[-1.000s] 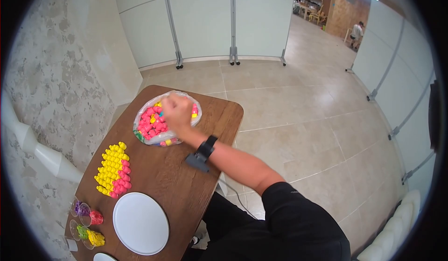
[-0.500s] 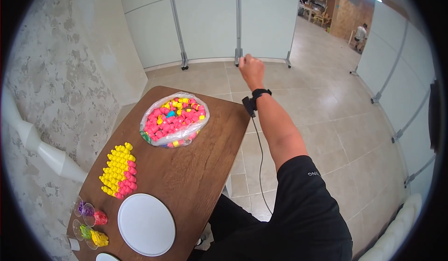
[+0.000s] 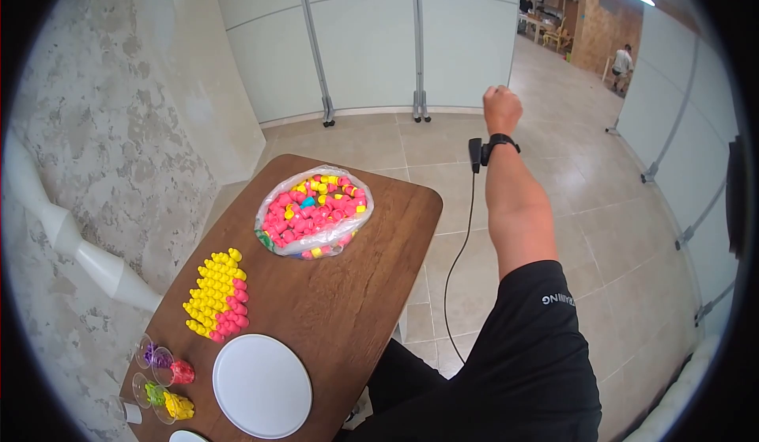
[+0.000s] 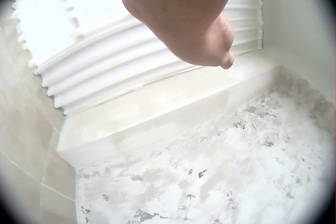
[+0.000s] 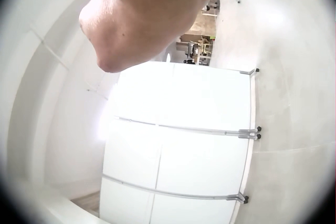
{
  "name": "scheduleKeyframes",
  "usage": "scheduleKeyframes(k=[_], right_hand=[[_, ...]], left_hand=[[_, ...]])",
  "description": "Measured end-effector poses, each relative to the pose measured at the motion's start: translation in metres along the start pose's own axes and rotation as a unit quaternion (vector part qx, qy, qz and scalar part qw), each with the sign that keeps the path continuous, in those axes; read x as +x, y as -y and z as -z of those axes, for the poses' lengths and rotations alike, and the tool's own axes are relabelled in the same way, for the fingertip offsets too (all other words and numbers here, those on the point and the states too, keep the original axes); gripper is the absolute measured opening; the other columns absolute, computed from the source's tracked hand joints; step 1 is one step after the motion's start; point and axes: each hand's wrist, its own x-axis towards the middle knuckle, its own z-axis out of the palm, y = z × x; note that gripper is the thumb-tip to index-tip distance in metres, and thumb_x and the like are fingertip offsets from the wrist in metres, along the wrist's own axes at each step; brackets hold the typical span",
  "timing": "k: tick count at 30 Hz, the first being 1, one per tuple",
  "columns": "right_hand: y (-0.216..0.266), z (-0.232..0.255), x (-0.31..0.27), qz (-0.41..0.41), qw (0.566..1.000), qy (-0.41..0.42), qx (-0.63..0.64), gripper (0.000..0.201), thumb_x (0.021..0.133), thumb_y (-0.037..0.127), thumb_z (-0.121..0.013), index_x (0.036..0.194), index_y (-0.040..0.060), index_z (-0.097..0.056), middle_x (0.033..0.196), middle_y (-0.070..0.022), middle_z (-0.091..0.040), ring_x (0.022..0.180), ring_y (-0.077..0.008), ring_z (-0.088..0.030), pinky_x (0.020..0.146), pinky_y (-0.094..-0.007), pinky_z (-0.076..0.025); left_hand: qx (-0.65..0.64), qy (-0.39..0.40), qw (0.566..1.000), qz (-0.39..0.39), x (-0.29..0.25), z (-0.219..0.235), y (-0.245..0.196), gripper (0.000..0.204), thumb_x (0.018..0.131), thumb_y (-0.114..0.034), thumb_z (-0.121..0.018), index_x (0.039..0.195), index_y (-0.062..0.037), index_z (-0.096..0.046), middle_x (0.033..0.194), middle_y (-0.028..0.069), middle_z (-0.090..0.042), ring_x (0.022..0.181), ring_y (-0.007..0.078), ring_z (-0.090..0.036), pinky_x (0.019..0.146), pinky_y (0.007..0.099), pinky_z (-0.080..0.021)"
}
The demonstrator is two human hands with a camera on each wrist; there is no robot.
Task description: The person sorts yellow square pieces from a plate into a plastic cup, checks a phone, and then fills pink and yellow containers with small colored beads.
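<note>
My right hand [image 3: 503,110] is stretched out past the table's right edge, over the floor, with its fingers curled in and nothing seen in it. Against bright white panels, that same right hand [image 5: 144,22] fills the top of the right wrist view. Only the left wrist view has my left hand [image 4: 186,24], rounded into a fist, away from any object. Nearest to the right hand on the table is a clear plastic bag [image 3: 294,246] full of pink and yellow toy ducks [image 3: 340,205]. Rows of yellow ducks [image 3: 212,288] and pink ducks [image 3: 233,313] stand left of it.
A round white plate [image 3: 262,387] lies near the front of the wooden table [image 3: 332,292]. Several clear cups at the left edge hold small coloured pieces, among them red pieces [image 3: 183,372] and yellow pieces [image 3: 179,406]. A cable [image 3: 451,284] hangs from the right wrist camera.
My right hand has swung from above the bag to the right, out beyond the table. The head view has turned slightly left. The ducks in rows look the same.
</note>
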Motion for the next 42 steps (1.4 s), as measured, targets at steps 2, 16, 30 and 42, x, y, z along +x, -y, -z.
scheduleKeyframes(k=[2, 16, 30, 42], right_hand=[[-0.013, 0.0, 0.013, -0.053, 0.998, -0.028, -0.007, 0.031, 0.09, 0.025, -0.061, 0.074, 0.0038, -0.076, 0.078, -0.0233, -0.074, 0.072, -0.0397, -0.075, 0.069, -0.0487, -0.061], [-0.084, 0.004, 0.065, -0.249, 0.965, -0.062, 0.059, 0.028, 0.084, 0.021, -0.06, 0.089, 0.0009, -0.078, 0.096, -0.0257, -0.075, 0.09, -0.0452, -0.073, 0.082, -0.0537, -0.057], [-0.125, -0.081, 0.11, -0.255, 0.955, -0.095, 0.116, 0.029, 0.084, 0.024, -0.062, 0.075, -0.0001, -0.075, 0.083, -0.0225, -0.075, 0.072, -0.0381, -0.071, 0.067, -0.052, -0.053], [-0.126, -0.182, 0.216, -0.171, 0.968, -0.107, 0.146, 0.05, 0.1, 0.047, -0.054, 0.087, 0.0044, -0.077, 0.089, -0.0194, -0.077, 0.083, -0.0443, -0.071, 0.074, -0.056, -0.053]], left_hand=[[-0.019, -0.005, 1.0, 0.005, 0.001, 0.001, 0.005, 0.031, 0.102, -0.034, -0.067, 0.12, -0.0123, -0.054, 0.128, 0.0125, -0.048, 0.112, 0.0323, -0.05, 0.091, 0.0432, -0.046], [-0.154, -0.043, 0.986, 0.041, 0.012, -0.006, 0.028, 0.027, 0.104, -0.036, -0.063, 0.112, -0.0126, -0.051, 0.117, 0.0098, -0.045, 0.102, 0.0285, -0.046, 0.084, 0.0405, -0.042], [-0.25, -0.089, 0.955, 0.128, -0.042, 0.031, 0.03, 0.027, 0.106, -0.038, -0.058, 0.104, -0.0129, -0.047, 0.106, 0.0071, -0.041, 0.092, 0.0247, -0.042, 0.078, 0.0379, -0.039], [-0.102, -0.252, 0.879, 0.392, -0.328, 0.217, -0.175, 0.03, 0.108, -0.039, -0.054, 0.097, -0.0131, -0.045, 0.097, 0.0048, -0.038, 0.084, 0.0214, -0.038, 0.072, 0.0357, -0.035]])
